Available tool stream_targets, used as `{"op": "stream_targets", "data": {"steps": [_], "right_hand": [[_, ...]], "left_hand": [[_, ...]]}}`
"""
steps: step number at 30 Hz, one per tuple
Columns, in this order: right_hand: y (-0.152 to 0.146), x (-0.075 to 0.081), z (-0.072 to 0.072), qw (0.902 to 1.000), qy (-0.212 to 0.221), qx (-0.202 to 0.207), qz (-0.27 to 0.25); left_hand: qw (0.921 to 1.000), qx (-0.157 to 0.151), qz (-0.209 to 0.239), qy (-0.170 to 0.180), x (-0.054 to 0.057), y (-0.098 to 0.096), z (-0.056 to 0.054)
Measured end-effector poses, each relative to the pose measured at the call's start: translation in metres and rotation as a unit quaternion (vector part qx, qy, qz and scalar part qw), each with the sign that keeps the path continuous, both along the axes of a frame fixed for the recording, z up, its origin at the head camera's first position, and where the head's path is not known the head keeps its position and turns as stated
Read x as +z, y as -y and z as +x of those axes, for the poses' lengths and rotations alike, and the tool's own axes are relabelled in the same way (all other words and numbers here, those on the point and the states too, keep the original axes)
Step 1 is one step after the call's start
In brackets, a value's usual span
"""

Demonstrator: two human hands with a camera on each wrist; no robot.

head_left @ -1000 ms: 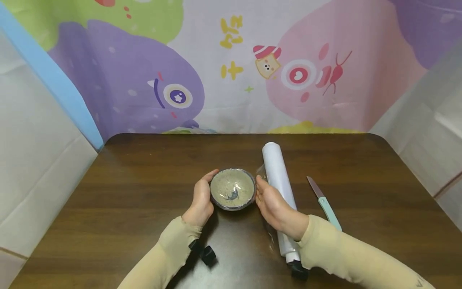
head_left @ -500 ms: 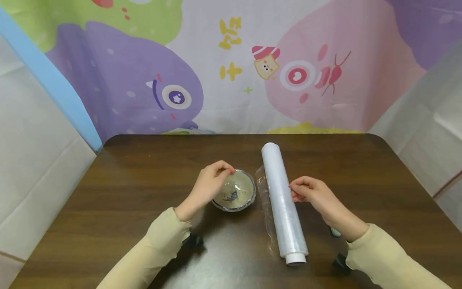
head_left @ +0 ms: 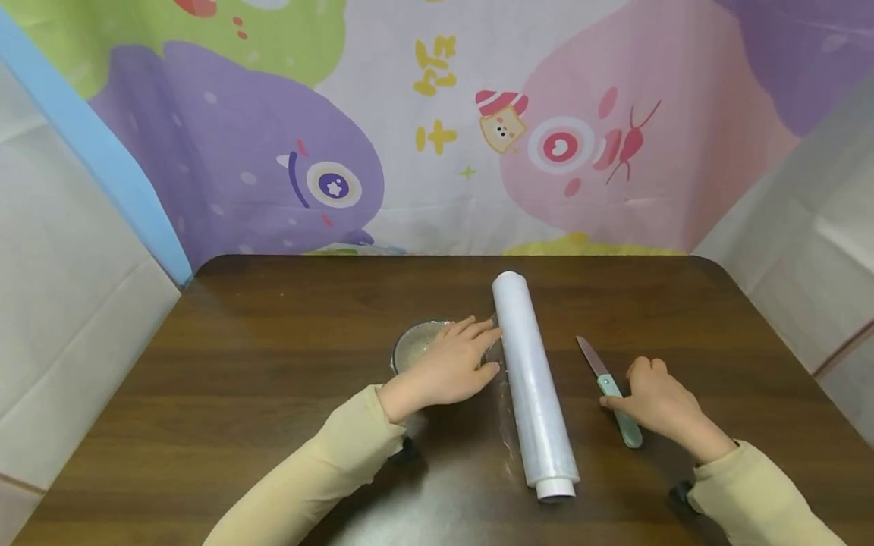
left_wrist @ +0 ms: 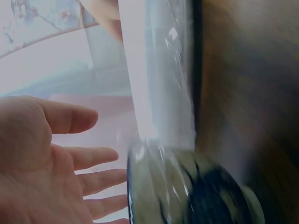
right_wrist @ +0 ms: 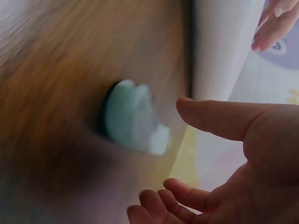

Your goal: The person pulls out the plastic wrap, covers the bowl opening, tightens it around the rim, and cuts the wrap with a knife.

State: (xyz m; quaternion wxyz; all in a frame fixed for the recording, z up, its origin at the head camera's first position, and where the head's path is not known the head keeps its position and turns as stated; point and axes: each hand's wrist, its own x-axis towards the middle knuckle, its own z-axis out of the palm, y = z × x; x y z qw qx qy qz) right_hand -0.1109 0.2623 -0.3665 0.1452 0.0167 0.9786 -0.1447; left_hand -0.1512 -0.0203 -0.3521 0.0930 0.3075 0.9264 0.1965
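Observation:
My left hand [head_left: 451, 364] stretches over the bowl, fingers spread, fingertips right at the side of the plastic wrap roll [head_left: 536, 379]. Part of the bowl [head_left: 411, 347] is hidden beneath that hand; in the left wrist view its patterned side, covered with shiny clear film, shows beside the fingers. A loose strip of clear film [head_left: 508, 425] lies along the roll's left side. My right hand [head_left: 662, 402] hovers by the paring knife [head_left: 623, 413], thumb over its mint-green handle and fingers loosely bent. In the right wrist view the knife handle [right_wrist: 131, 119] lies in front of the parted thumb and fingers.
Everything lies on a dark wooden table [head_left: 273, 341] with rounded far corners. The knife's blade points away, toward the far edge. A cartoon-printed curtain [head_left: 437, 189] hangs behind the table.
Both hands were at the bowl's sides, then the right hand moved right past the roll to the knife. The left hand rose off the bowl and reached across toward the roll.

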Motion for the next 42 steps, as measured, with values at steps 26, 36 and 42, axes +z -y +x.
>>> {"op": "stream_targets", "data": {"steps": [26,36,42], "right_hand": [[0.008,0.007,-0.006,0.9943,-0.07,0.047,-0.065],[0.044,0.038,-0.015,0.9789,-0.164,0.103,-0.065],[0.065,0.039,-0.022,0.9709,-0.201,0.116,-0.06]], "left_hand": [[0.989,0.041,-0.05,-0.133,-0.009,-0.067,-0.001],[0.9701,0.081,0.007,-0.229,-0.011,-0.05,-0.006],[0.9432,0.097,0.096,-0.303,-0.01,-0.03,-0.009]]}}
